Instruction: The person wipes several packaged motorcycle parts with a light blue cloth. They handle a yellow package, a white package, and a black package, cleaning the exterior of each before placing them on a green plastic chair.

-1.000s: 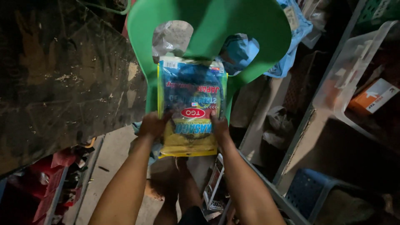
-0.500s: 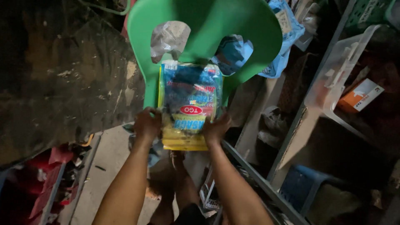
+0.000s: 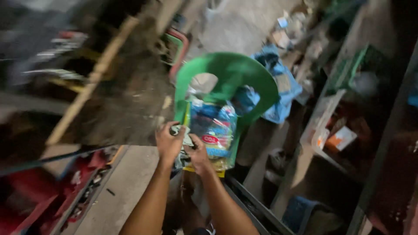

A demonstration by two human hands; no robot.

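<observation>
While both hands close on its lower left edge, left hand (image 3: 169,142) nearer the corner than right hand (image 3: 198,154), the blue-and-yellow plastic packet (image 3: 213,132) stands upright on the green plastic chair (image 3: 235,74).

Both hands, the left hand (image 3: 169,141) and the right hand (image 3: 198,153), were crowded together at the near left edge of the blue and yellow packet (image 3: 214,132), which filled the seat of the green plastic chair (image 3: 230,74). The chair's back closed off the far side. A dark, dirty slab (image 3: 126,109) with a wooden stick (image 3: 89,85) across it stood close on the left. On the right, a shelf frame (image 3: 318,126) and a blue bag (image 3: 278,87) hemmed the chair in. Bare floor (image 3: 126,187) lay open near left, beside red crates (image 3: 26,204).
</observation>
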